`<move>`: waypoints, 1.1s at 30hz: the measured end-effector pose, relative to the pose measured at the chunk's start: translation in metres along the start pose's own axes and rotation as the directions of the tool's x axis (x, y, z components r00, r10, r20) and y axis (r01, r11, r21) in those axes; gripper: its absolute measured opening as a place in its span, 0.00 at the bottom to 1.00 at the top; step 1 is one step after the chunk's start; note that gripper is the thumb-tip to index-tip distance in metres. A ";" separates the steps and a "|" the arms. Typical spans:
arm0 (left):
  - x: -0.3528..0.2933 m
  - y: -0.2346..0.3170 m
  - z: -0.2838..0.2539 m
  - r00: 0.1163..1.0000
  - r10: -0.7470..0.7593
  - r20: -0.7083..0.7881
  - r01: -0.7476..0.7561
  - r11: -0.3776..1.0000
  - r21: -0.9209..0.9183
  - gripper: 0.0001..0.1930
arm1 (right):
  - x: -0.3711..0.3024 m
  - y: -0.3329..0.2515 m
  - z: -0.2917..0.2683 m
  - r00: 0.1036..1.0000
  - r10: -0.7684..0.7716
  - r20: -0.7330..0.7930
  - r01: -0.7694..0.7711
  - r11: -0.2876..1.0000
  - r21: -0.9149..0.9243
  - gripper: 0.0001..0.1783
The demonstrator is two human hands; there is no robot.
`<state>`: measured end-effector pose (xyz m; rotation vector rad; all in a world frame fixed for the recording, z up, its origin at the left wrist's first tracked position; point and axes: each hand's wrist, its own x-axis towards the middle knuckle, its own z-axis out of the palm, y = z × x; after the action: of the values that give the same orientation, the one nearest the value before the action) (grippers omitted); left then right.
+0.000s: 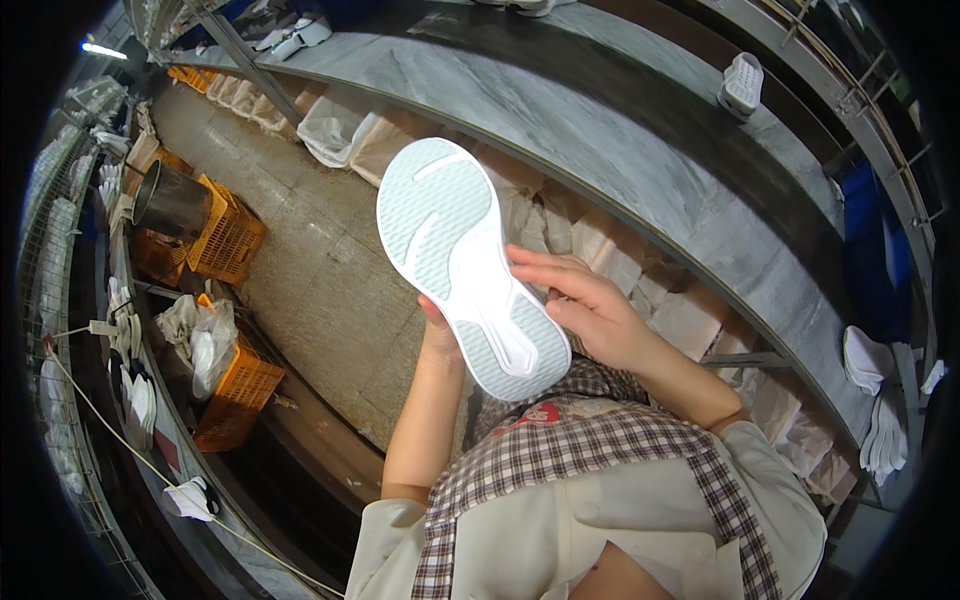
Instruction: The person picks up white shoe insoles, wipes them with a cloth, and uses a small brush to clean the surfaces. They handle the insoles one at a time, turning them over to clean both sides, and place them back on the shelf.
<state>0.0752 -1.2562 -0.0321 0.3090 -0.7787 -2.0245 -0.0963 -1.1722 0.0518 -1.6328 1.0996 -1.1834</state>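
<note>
One white shoe sole [478,265] is held in front of the person's body, tread side to the camera and tilted, with its broader end pointing away. Pale green textured panels cover both ends; the narrow middle is smooth white. Its reverse side is not visible.

Left hand [438,332]: gripping the sole at its left edge, thumb at the rim, other fingers concealed behind. Right hand [600,315]: fingertips touching the right edge at the middle, fingers loosely bent; whether they close on it cannot be told.

Handling assessment: the sole is probably light, springy and not fragile, flexing most at the broad end. The textured panels should give good friction; the smooth sidewalls may be slippery, and the white finish could mark easily. The sidewalls at the narrow middle appear the soundest hold, with one hand either side.

Just below is a checked apron [560,445]. Beyond, to the left, orange crates [228,235] stand beside a metal bucket [168,200]. To the right runs a grey bench [610,165] with a dark belt [640,85] along it. Farther off, another sole [742,85] lies there, well apart from both hands.
</note>
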 end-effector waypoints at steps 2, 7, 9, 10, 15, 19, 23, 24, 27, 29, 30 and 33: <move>0.001 -0.001 0.002 0.999 0.041 -0.031 -0.040 0.999 0.004 0.56 | 0.001 0.001 0.000 1.000 0.017 -0.005 -0.017 0.998 0.065 0.24; 0.000 0.005 0.004 0.998 -0.021 0.064 0.021 1.000 -0.001 0.55 | 0.003 -0.005 0.003 0.997 0.061 -0.036 -0.057 0.992 0.115 0.26; -0.001 0.006 0.007 0.999 -0.004 0.052 0.001 0.998 0.056 0.55 | 0.000 -0.008 0.006 0.984 0.167 -0.055 -0.157 0.976 0.150 0.30; -0.001 0.005 0.009 0.999 0.033 0.010 -0.034 0.993 0.112 0.55 | -0.001 -0.009 0.009 0.989 0.129 -0.071 -0.136 0.985 -0.104 0.33; -0.002 0.006 0.014 0.994 0.098 -0.052 -0.081 0.962 0.260 0.53 | 0.001 0.000 0.018 0.988 0.037 -0.148 -0.109 0.852 -0.512 0.51; -0.004 0.018 0.009 0.996 0.088 0.026 -0.091 0.982 0.168 0.53 | 0.005 0.016 -0.006 0.922 0.197 -0.333 -0.015 0.878 0.478 0.49; -0.006 0.023 0.007 0.991 0.126 0.048 -0.131 0.986 0.100 0.54 | -0.007 0.026 -0.040 0.943 0.208 -0.259 0.125 0.500 0.857 0.43; -0.006 0.023 0.006 0.989 0.139 0.038 -0.142 0.987 0.077 0.54 | -0.011 0.028 -0.044 0.938 0.234 -0.255 0.141 0.415 0.899 0.43; -0.005 0.026 0.001 0.989 0.134 0.069 -0.145 0.974 0.174 0.54 | -0.021 0.033 -0.048 0.965 0.190 -0.179 0.122 0.276 0.953 0.43; -0.004 0.027 -0.003 0.987 0.140 0.081 -0.154 0.966 0.206 0.54 | -0.025 0.035 -0.047 0.970 0.173 -0.168 0.126 0.233 0.964 0.44; -0.004 0.027 -0.005 0.987 0.136 0.089 -0.152 0.963 0.222 0.54 | -0.027 0.036 -0.047 0.972 0.163 -0.167 0.125 0.241 0.963 0.44; -0.004 0.027 -0.009 0.987 0.111 0.113 -0.139 0.950 0.279 0.54 | -0.033 0.039 -0.047 0.969 0.169 -0.178 0.133 0.249 0.959 0.46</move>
<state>0.1005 -1.2669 -0.0222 0.3197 -1.1279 -1.8175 -0.1545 -1.1571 0.0167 -0.4333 0.2504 -1.5996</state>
